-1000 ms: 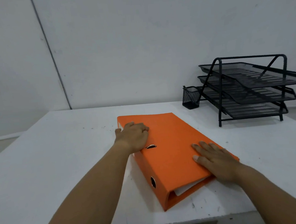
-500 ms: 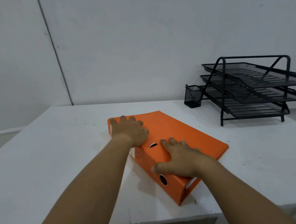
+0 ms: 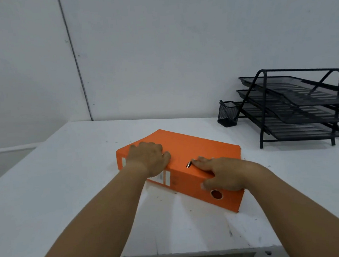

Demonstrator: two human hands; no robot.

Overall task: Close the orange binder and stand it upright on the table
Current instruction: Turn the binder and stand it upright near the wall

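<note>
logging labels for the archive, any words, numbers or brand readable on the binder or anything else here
None can be read.
Binder spine: a white label strip beside the left hand, with a faint mark next to it, too blurred to read.
Tray rack and mesh cup: no text visible.

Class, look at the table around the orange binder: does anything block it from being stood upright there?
Nothing visible does. Both hands, left hand and right hand, grip the orange binder; the tray rack and mesh cup stand apart.
</note>
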